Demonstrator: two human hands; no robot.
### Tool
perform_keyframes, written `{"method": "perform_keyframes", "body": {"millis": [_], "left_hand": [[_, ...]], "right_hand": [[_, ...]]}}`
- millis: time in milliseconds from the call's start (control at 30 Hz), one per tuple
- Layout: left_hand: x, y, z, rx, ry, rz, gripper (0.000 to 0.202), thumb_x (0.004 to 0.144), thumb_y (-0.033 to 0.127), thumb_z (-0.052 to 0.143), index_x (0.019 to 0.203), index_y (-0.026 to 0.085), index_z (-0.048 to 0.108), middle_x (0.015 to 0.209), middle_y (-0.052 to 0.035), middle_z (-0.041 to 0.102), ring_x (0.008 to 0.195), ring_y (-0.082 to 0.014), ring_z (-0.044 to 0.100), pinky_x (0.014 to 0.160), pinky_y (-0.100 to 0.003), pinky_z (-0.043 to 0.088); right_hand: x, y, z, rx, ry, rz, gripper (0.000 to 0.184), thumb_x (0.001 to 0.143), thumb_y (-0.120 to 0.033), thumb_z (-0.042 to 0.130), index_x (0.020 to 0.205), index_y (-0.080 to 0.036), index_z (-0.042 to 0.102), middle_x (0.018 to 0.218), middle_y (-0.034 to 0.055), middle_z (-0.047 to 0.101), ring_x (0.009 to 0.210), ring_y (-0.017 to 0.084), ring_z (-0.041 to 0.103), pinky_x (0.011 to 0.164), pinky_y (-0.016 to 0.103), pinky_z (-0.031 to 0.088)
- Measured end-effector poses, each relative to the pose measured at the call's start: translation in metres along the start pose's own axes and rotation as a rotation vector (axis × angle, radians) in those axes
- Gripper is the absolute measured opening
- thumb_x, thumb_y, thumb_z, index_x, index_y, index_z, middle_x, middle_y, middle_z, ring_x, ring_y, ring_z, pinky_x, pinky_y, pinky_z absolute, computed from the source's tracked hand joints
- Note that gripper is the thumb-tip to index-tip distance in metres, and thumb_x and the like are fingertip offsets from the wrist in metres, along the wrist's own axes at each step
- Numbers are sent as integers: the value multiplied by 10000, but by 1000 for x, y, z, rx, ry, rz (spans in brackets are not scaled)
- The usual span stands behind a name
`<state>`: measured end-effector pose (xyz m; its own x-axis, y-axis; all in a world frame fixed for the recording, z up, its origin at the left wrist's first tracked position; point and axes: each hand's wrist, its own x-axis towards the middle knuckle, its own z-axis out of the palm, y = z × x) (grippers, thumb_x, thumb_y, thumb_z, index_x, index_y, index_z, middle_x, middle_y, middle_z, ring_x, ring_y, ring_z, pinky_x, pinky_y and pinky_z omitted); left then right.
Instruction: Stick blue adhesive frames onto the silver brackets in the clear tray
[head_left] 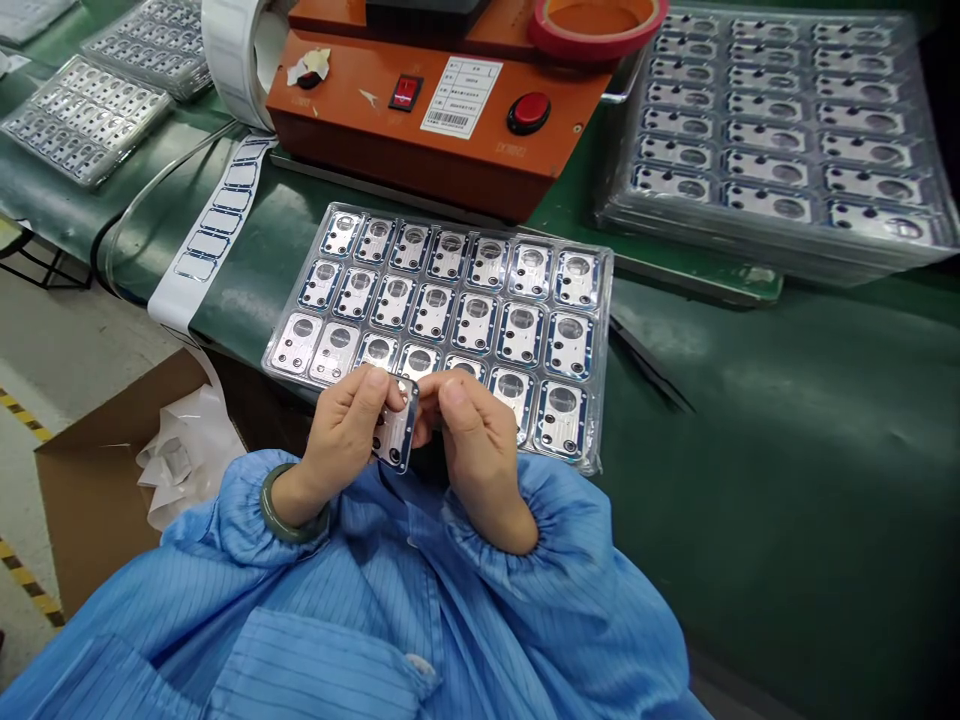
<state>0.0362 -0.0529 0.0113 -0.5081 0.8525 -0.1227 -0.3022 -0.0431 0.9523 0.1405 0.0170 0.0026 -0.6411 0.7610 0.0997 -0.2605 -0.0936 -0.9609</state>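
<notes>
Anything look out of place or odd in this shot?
Yes: in the clear plastic tray, the two bottom-left metal plates look bright silver, without the blue edging seen on the other plates, so they stand out.

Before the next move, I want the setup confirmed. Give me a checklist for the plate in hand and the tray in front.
1. Metal plate gripped by both the left hand and the right hand: ok.
2. Held plate's face free of marks: cannot tell; fingers cover part of it and the detail is too small.
3. Back two rows of the clear plastic tray filled and in line: ok.
4. Front row matching the rows behind: not ok; its two leftmost plates lack the blue edging.
5. Front row's middle pockets: cannot tell; the hands hide them.
6. Tray apart from the stack of trays to the right: ok.
</notes>
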Motion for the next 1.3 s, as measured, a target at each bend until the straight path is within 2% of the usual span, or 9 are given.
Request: {"method": "perform_keyframes", "body": {"millis": [133,233,567,667,767,933,1000,1167,1300], "left_hand": [[1,1,-2,-509,-377,-364,385,928,493,438,721,189,550,339,100,298,244,-45,170,292,-155,216],[-2,-8,-2,-778,-549,-551,405,917,514,427,679,201,522,306,106,263,209,-43,108,259,-158,175],[-7,-38,-2,-727,-469,-762,495,828,618,464,558,219,351,243,107,177,172,-57,73,237,-197,158],[-7,-31,0,-688,-534,-694,486,840,629,442,579,224,378,256,108,173,190,-61,79,249,-205,153],[-2,-11,1,-321,-474,-497,443,861,617,446,677,219,509,309,98,264,238,-75,181,294,-218,206],[20,18,-26,714,295,232,253,893,417,531,919,184,622,535,42,506,453,-92,435,471,-223,320],[30,19,-40,1025,430,358,221,908,348,501,944,173,631,569,27,527,508,-109,473,529,-232,335],[41,11,-50,1457,474,397,234,914,291,470,961,165,661,807,-62,605,683,-173,561,580,-255,350],[37,7,-46,1487,452,449,259,886,308,534,1070,171,654,953,-104,568,822,-215,576,635,-282,404]], "right_hand": [[2,2,0,-100,103,-84,206,912,-414,556,966,-234,640,770,-11,589,621,111,537,584,264,452],[4,-2,0,-238,89,-179,155,909,-352,560,943,-234,656,861,13,602,794,145,568,715,300,469],[3,-6,-1,-216,-4,-181,172,918,-348,547,855,-231,656,836,7,624,814,157,588,776,325,479],[2,-4,1,-171,12,-142,299,958,-422,464,849,-234,670,849,20,634,841,166,591,796,336,475],[2,1,3,-50,121,-65,512,988,-527,283,859,-232,682,853,40,632,813,171,595,753,338,480],[3,4,5,76,180,-35,548,975,-571,269,888,-223,684,793,37,621,644,144,550,600,305,449],[3,4,6,55,148,-41,547,984,-553,267,884,-215,685,769,35,615,645,142,546,611,304,445],[1,3,5,-72,49,-28,519,989,-529,290,881,-200,677,843,40,612,653,128,555,607,297,458],[0,3,5,-82,38,-31,506,997,-503,290,876,-199,675,840,36,608,649,124,553,598,291,455]]}}
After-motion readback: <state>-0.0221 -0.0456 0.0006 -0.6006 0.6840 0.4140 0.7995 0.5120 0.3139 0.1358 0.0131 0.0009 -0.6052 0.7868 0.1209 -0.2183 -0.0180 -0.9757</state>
